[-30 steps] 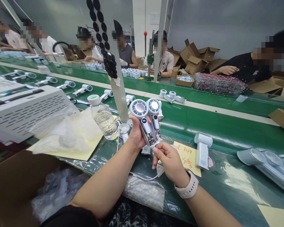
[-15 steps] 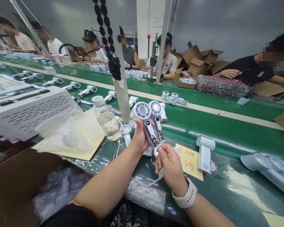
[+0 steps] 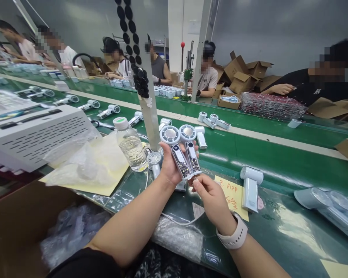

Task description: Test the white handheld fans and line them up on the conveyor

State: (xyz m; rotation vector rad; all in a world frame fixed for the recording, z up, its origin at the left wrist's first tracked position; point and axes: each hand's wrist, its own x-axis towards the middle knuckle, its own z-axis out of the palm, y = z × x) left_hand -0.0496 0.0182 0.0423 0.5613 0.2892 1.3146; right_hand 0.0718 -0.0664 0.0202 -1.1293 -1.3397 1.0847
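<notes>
Two pale blue handheld fans stand side by side in my left hand (image 3: 169, 166), its fingers wrapped around their handles. The left fan (image 3: 178, 154) and the right fan (image 3: 191, 154) both face me, with circuit boards showing in their open handles. At the bottom ends of the handles, my right hand (image 3: 210, 197) is closed in a pinch. A white cable (image 3: 181, 224) loops up from the table edge into that hand; its tip is hidden by the fingers. Close to my right hand lies a yellow note (image 3: 232, 189) with red writing.
A water bottle (image 3: 130, 146) and a metal post (image 3: 150, 116) stand left of my hands. One fan (image 3: 251, 189) is upright on the right, with several more (image 3: 327, 204) farther right. More fans line the green belt (image 3: 249, 143). Co-workers sit opposite.
Both fans have turned to face me more squarely, with their heads now level and slightly apart. My right hand has shifted slightly right, its fingers still at the handle bottoms.
</notes>
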